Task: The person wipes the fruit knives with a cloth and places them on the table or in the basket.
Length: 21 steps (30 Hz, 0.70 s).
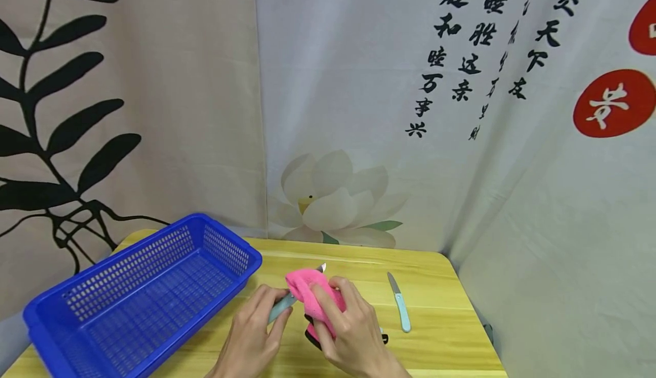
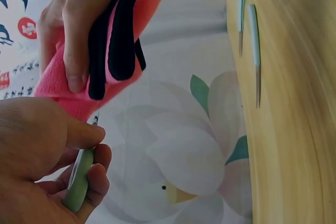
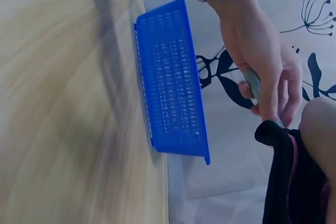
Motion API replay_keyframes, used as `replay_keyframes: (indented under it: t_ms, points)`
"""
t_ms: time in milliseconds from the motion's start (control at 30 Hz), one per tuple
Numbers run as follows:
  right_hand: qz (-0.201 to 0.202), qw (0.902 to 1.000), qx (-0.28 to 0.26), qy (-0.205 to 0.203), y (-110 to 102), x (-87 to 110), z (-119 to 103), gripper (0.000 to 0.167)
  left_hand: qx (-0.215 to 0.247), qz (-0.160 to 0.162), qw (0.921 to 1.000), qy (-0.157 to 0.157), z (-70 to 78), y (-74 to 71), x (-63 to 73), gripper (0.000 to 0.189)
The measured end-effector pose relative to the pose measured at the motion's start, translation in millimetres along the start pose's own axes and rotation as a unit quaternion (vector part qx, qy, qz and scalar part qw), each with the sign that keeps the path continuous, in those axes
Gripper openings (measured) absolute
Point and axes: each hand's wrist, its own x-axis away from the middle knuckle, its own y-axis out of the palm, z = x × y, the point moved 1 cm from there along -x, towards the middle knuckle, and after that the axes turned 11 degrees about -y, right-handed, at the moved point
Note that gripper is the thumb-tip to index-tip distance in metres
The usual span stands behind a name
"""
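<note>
My left hand (image 1: 252, 328) grips a small knife by its pale blue-green handle (image 2: 80, 182). A folded pink cloth (image 1: 307, 287) with black edging wraps around the knife's blade, and the blade tip (image 1: 322, 267) pokes out past the cloth. My right hand (image 1: 353, 324) holds the cloth, its fingers pressing it against the blade. In the left wrist view the cloth's dark edging hangs in thick folds beside the right fingers. Both hands are above the table; the middle of the blade is hidden under the cloth.
A second knife (image 1: 401, 308) with a pale blue handle lies on the wooden table (image 1: 435, 292), right of my hands. The left wrist view shows another knife (image 2: 241, 19) near it. A blue plastic basket (image 1: 154, 304) stands on the left. Printed curtains (image 1: 348, 110) hang behind the table.
</note>
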Motion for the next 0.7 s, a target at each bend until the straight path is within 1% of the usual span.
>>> replay_keyframes:
  t_ms: [100, 233, 333, 433, 600, 700]
  points:
    - [-0.011, 0.9999, -0.009, -0.005, 3.7, -0.8, -4.7, 0.051, 0.005, -0.003, 1.0000, 0.002, 0.0, 0.2, 0.4, 0.036]
    - [-0.029, 0.9995, -0.009, -0.004, 7.0, -0.5, -9.3, 0.051, 0.019, -0.011, 0.9998, 0.002, -0.3, 0.0, 1.3, 0.024]
    - [-0.032, 0.9995, -0.006, 0.000, 8.0, -0.5, -10.7, 0.055, 0.021, -0.012, 0.9997, 0.001, -0.5, -0.5, 2.0, 0.023]
    - [-0.027, 0.9996, -0.003, 0.000, 8.0, -1.3, -10.0, 0.060, 0.015, -0.010, 0.9998, 0.002, -0.4, -0.9, 2.3, 0.029]
    - [-0.029, 0.9995, 0.010, -0.005, 6.3, -2.8, -6.2, 0.059, 0.003, 0.000, 1.0000, 0.009, 1.5, -1.7, 1.4, 0.040]
    - [-0.034, 0.9991, 0.025, -0.010, 5.0, -2.2, -2.5, 0.061, 0.004, -0.001, 0.9999, 0.009, 2.5, -2.2, 1.5, 0.040]
